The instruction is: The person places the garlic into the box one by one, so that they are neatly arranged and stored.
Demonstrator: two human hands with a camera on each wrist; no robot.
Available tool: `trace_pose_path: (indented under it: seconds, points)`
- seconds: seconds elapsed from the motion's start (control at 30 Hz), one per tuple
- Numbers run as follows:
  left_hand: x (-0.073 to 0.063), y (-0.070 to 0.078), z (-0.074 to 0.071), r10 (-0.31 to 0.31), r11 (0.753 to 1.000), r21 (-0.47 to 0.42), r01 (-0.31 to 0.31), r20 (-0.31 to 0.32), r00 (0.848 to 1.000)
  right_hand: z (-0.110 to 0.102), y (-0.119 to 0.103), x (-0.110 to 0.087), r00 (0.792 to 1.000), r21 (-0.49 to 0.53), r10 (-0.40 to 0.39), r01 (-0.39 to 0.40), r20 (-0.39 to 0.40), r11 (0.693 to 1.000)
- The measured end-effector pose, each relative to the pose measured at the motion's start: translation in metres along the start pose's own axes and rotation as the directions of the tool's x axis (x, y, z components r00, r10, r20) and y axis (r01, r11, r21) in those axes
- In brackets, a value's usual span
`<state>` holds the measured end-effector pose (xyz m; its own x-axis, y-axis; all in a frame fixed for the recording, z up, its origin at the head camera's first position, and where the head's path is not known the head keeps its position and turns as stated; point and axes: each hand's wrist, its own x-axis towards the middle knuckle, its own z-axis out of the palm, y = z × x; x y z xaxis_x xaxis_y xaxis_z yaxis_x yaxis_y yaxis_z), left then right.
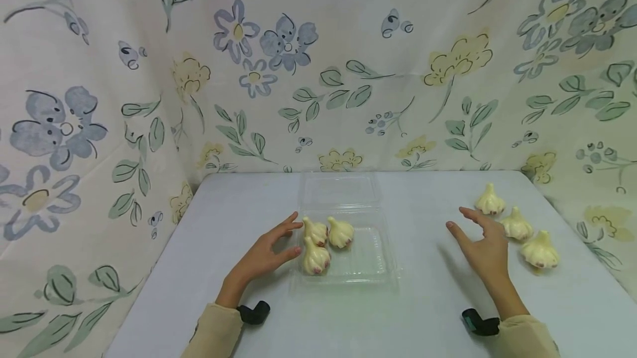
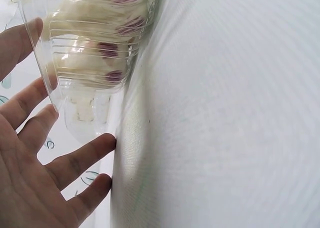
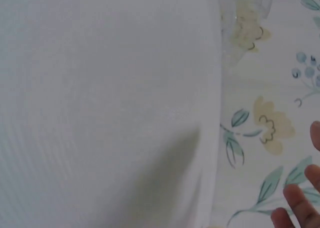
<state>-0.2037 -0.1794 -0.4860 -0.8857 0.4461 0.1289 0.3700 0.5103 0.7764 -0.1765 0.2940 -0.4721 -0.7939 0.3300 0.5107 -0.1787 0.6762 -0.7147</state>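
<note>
A clear plastic clamshell box [image 1: 365,261] lies with its lid [image 1: 340,189] folded back. Three garlic bulbs sit in its left part: a front one [image 1: 317,259], one behind it [image 1: 315,231] and one beside that [image 1: 341,233]. My left hand [image 1: 264,253] touches the box's left rim, fingers spread; in the left wrist view its fingertips [image 2: 37,28] are at the clear edge. My right hand [image 1: 485,250] hovers over the table's right side, thumb and forefinger apart, holding nothing. Close to it are three more bulbs: a far one [image 1: 490,200], a middle one [image 1: 517,226] and a near one [image 1: 541,252].
Everything lies on a white table [image 1: 428,319]. Behind and at both sides hangs a flowered curtain [image 1: 338,98], meeting the table's back edge. Each wrist carries a small black camera, one on the left [image 1: 255,312] and one on the right [image 1: 480,323].
</note>
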Motion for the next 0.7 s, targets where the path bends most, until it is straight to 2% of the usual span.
trace_pose_path:
  seconds: [0.13,0.37,0.57,0.7]
  points:
    - [0.000,0.000,0.000,0.003,1.000,-0.001,-0.003,0.000,1.000,-0.009,0.002,0.006,0.998,-0.037,-0.012,0.010,-0.060,0.999]
    - [0.001,0.000,0.000,0.004,1.000,0.008,-0.004,0.000,1.000,-0.034,0.007,0.020,0.988,-0.083,0.120,-0.128,-0.094,0.988]
    - [0.001,0.001,-0.002,-0.007,1.000,0.005,0.007,0.004,1.000,-0.053,0.018,0.026,0.971,-0.119,0.190,-0.208,-0.145,0.971]
    - [0.001,0.000,0.000,0.002,1.000,-0.004,-0.002,0.007,1.000,-0.063,0.029,0.026,0.963,-0.154,0.229,-0.250,-0.143,0.956]
